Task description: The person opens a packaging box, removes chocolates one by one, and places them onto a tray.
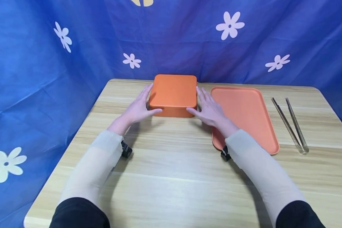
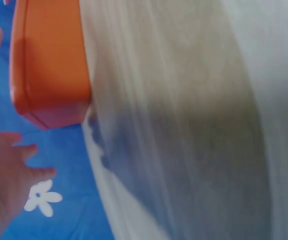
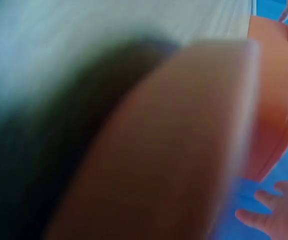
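Note:
An orange lidded box sits at the back of the wooden table, its lid on. My left hand is at the box's left side, fingers extended and thumb spread toward the front face. Opposite it, at the right side, my right hand mirrors that pose. In the left wrist view a gap shows between the spread fingers and the box. The right wrist view has straight fingers beside the box, while a large blurred part of the hand covers the middle. Neither hand grips anything.
A salmon-coloured tray lies right of the box, partly beneath my right forearm. Farther right, metal tongs rest on the table, their tips pointing to the back. A blue curtain with white flowers hangs behind and along the left.

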Motion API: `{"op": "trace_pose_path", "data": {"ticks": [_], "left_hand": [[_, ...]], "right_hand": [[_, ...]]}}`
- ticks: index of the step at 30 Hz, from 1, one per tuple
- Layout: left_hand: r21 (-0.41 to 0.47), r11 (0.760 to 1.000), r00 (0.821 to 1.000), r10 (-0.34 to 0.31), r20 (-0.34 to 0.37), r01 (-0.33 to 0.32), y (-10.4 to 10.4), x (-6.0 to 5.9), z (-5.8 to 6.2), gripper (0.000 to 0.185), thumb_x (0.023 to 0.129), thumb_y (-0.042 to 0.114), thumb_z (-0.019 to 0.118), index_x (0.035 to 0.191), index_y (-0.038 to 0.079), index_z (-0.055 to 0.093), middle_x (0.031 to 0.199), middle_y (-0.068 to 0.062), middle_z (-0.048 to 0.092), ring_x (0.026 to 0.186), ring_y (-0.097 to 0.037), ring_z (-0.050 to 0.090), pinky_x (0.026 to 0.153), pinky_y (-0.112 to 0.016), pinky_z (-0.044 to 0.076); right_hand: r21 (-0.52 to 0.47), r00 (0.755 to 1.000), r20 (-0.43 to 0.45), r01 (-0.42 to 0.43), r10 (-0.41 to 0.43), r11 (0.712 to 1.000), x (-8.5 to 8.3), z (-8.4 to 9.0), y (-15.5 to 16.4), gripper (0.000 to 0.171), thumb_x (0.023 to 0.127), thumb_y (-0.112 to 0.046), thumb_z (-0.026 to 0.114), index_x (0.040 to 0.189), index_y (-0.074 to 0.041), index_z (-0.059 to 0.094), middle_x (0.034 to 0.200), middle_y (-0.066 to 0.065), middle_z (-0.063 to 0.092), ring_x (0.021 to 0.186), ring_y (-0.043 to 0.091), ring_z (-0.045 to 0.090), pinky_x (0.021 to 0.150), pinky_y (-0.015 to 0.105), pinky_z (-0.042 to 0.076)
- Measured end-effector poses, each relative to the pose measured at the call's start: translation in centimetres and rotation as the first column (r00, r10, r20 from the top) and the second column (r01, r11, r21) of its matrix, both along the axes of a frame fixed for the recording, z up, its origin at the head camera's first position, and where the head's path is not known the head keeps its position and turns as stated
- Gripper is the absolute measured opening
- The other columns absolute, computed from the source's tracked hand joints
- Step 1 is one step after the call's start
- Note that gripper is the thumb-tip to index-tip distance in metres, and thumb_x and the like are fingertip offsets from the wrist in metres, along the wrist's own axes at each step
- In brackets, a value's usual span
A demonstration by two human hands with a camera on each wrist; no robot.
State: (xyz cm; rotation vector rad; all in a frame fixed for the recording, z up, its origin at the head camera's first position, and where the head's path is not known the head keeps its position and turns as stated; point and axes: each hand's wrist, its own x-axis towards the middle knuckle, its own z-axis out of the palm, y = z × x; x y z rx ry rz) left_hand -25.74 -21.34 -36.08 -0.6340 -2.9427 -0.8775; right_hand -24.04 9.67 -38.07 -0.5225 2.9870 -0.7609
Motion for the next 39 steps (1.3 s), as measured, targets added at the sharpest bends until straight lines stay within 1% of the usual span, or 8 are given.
{"op": "trace_pose_path", "data": {"ticks": [4, 8, 13, 17, 20, 26, 32, 39], "left_hand": [[0.146, 0.989, 0.998, -0.009, 0.061, 0.0, 0.2, -0.8, -0.6, 0.112, 0.079, 0.042, 0.08, 0.158, 0.024, 0.003, 0.161, -0.007, 0.011, 0.144, -0.028, 0.018, 0.113, -0.05, 0.017], [0.241, 0.97, 0.995, 0.0, 0.102, -0.024, 0.2, -1.4, -1.2, 0.112, 0.076, 0.034, 0.084, 0.157, 0.024, 0.007, 0.158, -0.009, 0.023, 0.142, -0.025, 0.024, 0.114, -0.044, 0.018], [0.302, 0.953, 0.992, -0.017, 0.127, -0.023, 0.3, -1.6, -1.8, 0.107, 0.076, 0.027, 0.085, 0.156, 0.019, 0.015, 0.156, -0.004, 0.028, 0.141, -0.018, 0.026, 0.114, -0.036, 0.019], [0.352, 0.936, 0.992, -0.018, 0.129, -0.029, 0.2, -1.6, -2.2, 0.099, 0.077, 0.021, 0.084, 0.154, 0.014, 0.023, 0.155, -0.005, 0.031, 0.14, -0.018, 0.03, 0.112, -0.034, 0.023], [0.372, 0.927, 0.991, -0.012, 0.131, -0.038, 0.2, -1.7, -2.4, 0.095, 0.077, 0.019, 0.084, 0.152, 0.012, 0.027, 0.154, -0.006, 0.033, 0.138, -0.02, 0.033, 0.111, -0.034, 0.027], [0.383, 0.922, 0.987, -0.008, 0.163, -0.056, 0.2, -1.7, -2.4, 0.092, 0.077, 0.019, 0.084, 0.151, 0.011, 0.029, 0.154, -0.006, 0.033, 0.137, -0.022, 0.035, 0.108, -0.037, 0.032], [0.369, 0.926, 0.983, 0.006, 0.186, -0.075, 0.2, -1.8, -2.4, 0.093, 0.078, 0.021, 0.084, 0.152, 0.011, 0.028, 0.154, -0.007, 0.032, 0.139, -0.022, 0.033, 0.109, -0.038, 0.032], [0.365, 0.927, 0.983, 0.027, 0.181, -0.093, 0.3, -1.7, -2.4, 0.091, 0.077, 0.021, 0.085, 0.15, 0.01, 0.031, 0.152, -0.009, 0.035, 0.137, -0.023, 0.035, 0.109, -0.036, 0.032]], "right_hand": [[-0.111, 0.997, 0.067, -0.029, 0.036, 0.993, -0.7, -0.5, -0.2, 0.096, 0.088, -0.075, 0.041, 0.156, -0.027, -0.007, 0.162, -0.001, -0.001, 0.147, 0.024, 0.005, 0.11, 0.058, 0.018], [-0.232, 0.988, 0.142, -0.03, 0.064, 0.972, -1.0, -0.8, -0.4, 0.096, 0.089, -0.067, 0.051, 0.157, -0.027, -0.004, 0.162, 0.001, 0.002, 0.147, 0.022, 0.006, 0.113, 0.053, 0.015], [-0.392, 0.983, 0.174, 0.007, 0.067, 0.92, -1.0, -0.9, -0.9, 0.093, 0.091, -0.05, 0.063, 0.158, -0.021, 0.004, 0.161, 0.008, 0.009, 0.144, 0.026, 0.019, 0.114, 0.047, 0.018], [-0.485, 0.983, 0.175, 0.04, 0.052, 0.874, -0.9, -1.1, -1.1, 0.089, 0.091, -0.038, 0.068, 0.157, -0.016, 0.012, 0.159, 0.009, 0.015, 0.139, 0.028, 0.031, 0.113, 0.041, 0.022], [-0.508, 0.985, 0.168, 0.054, 0.038, 0.86, -0.9, -1.2, -1.3, 0.087, 0.09, -0.033, 0.07, 0.156, -0.014, 0.016, 0.158, 0.01, 0.019, 0.137, 0.028, 0.034, 0.112, 0.039, 0.024], [-0.518, 0.987, 0.162, 0.065, 0.023, 0.853, -1.0, -1.4, -1.5, 0.085, 0.088, -0.027, 0.073, 0.154, -0.01, 0.021, 0.155, 0.012, 0.023, 0.135, 0.028, 0.037, 0.111, 0.038, 0.026], [-0.506, 0.988, 0.155, 0.079, 0.0, 0.859, -1.1, -1.5, -1.4, 0.086, 0.087, -0.025, 0.075, 0.153, -0.01, 0.023, 0.155, 0.011, 0.025, 0.134, 0.027, 0.037, 0.111, 0.038, 0.026], [-0.494, 0.989, 0.147, 0.093, -0.023, 0.865, -1.0, -1.4, -1.5, 0.085, 0.086, -0.025, 0.077, 0.153, -0.01, 0.026, 0.155, 0.011, 0.027, 0.131, 0.028, 0.04, 0.11, 0.039, 0.028]]}}
